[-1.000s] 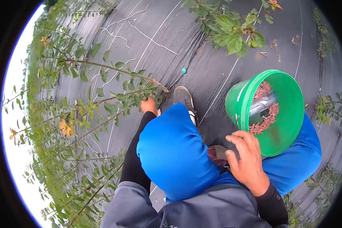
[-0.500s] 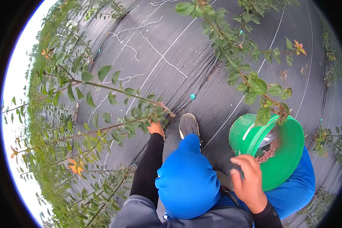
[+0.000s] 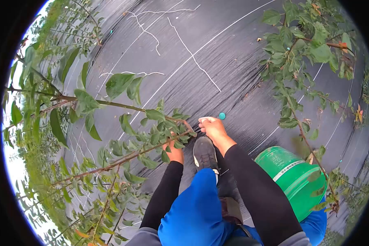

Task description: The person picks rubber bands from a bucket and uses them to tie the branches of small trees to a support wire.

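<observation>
My left hand (image 3: 175, 152) is closed around the base of a leafy plant's stems (image 3: 123, 105), which lean out to the left over black ground cloth (image 3: 201, 69). My right hand (image 3: 213, 128) reaches forward past my grey shoe (image 3: 204, 153). Its fingers pinch a small white thing (image 3: 206, 119) near the stem base. A teal disc (image 3: 222, 116) lies on the cloth just right of that hand. A green bucket (image 3: 293, 174) sits by my right knee, its opening turned away.
My blue trouser leg (image 3: 194, 211) fills the lower middle. Another leafy plant (image 3: 303, 53) stands at the upper right, one branch trailing down over the bucket. Rows of similar plants (image 3: 41, 123) line the left. White cords (image 3: 192, 57) lie across the cloth.
My right hand left the bucket rim and reached forward to the stem base. The view tilted further down and forward, so the bucket's inside is hidden. My left hand stays on the stems.
</observation>
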The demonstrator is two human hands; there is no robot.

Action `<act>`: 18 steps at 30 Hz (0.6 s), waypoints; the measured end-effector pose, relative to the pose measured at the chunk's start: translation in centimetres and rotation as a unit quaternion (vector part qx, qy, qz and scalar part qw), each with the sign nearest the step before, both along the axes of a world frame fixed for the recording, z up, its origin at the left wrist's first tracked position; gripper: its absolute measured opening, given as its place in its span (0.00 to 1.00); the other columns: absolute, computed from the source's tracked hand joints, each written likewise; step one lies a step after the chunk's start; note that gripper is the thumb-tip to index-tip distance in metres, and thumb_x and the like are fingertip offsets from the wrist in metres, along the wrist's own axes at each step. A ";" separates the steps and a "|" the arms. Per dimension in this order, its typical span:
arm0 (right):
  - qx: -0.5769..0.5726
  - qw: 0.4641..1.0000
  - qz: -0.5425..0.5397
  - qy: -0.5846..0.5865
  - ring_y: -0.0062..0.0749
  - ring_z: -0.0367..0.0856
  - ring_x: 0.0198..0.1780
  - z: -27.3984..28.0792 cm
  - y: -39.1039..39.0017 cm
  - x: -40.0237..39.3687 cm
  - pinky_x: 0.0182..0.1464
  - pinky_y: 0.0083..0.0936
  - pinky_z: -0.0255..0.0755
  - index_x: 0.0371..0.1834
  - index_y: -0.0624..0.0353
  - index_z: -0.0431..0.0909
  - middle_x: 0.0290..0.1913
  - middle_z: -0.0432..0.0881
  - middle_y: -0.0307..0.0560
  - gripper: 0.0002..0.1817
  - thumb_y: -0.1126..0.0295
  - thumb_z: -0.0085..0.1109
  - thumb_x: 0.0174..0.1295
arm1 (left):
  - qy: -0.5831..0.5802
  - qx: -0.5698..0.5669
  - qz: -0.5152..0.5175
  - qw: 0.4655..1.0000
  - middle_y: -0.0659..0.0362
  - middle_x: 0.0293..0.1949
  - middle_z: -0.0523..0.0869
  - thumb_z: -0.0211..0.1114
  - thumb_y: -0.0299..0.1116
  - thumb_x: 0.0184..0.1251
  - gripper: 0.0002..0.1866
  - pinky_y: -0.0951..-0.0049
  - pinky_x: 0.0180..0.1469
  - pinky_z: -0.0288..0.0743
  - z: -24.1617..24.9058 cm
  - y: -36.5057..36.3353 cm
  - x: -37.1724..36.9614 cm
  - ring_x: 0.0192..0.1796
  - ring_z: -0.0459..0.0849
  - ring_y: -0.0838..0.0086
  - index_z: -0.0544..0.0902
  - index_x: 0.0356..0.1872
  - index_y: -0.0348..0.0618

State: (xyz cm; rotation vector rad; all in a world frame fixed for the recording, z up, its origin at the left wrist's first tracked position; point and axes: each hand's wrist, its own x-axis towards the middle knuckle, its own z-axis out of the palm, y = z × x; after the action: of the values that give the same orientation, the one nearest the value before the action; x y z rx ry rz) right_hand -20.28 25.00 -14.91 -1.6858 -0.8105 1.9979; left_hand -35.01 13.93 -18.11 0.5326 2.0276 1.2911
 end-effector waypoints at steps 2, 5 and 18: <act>-0.032 0.999 0.022 0.015 0.24 0.75 0.34 -2.2 0.8 -1.9 0.37 0.23 0.70 0.44 0.62 0.79 0.36 0.81 0.44 0.15 0.63 0.51 0.63 | 0.185 -0.041 -0.054 0.980 0.56 0.35 0.79 0.56 0.34 0.67 0.11 0.68 0.41 0.69 -4.3 -3.2 -1.6 0.36 0.76 0.71 0.77 0.40 0.35; -0.056 0.997 0.056 0.006 0.29 0.77 0.36 -3.9 2.2 -3.6 0.41 0.27 0.70 0.47 0.62 0.76 0.39 0.81 0.47 0.19 0.57 0.49 0.64 | 0.349 -0.054 -0.117 0.928 0.65 0.22 0.73 0.53 0.37 0.68 0.10 0.79 0.19 0.61 -1.1 -2.6 -0.9 0.19 0.70 0.81 0.75 0.34 0.41; -0.210 0.955 0.161 0.133 0.30 0.73 0.23 -4.8 5.0 -7.2 0.22 0.28 0.66 0.30 0.60 0.74 0.24 0.77 0.45 0.18 0.54 0.55 0.59 | -0.602 -0.074 -0.105 0.788 0.54 0.28 0.76 0.50 0.34 0.56 0.15 0.76 0.34 0.68 5.7 -5.6 0.5 0.30 0.74 0.72 0.74 0.41 0.36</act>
State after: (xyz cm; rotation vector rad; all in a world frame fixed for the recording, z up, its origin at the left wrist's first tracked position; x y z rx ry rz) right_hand -27.45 29.95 -19.70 -1.5087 -0.6256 2.7105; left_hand -34.48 8.30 -12.43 -0.1711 0.9158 0.9019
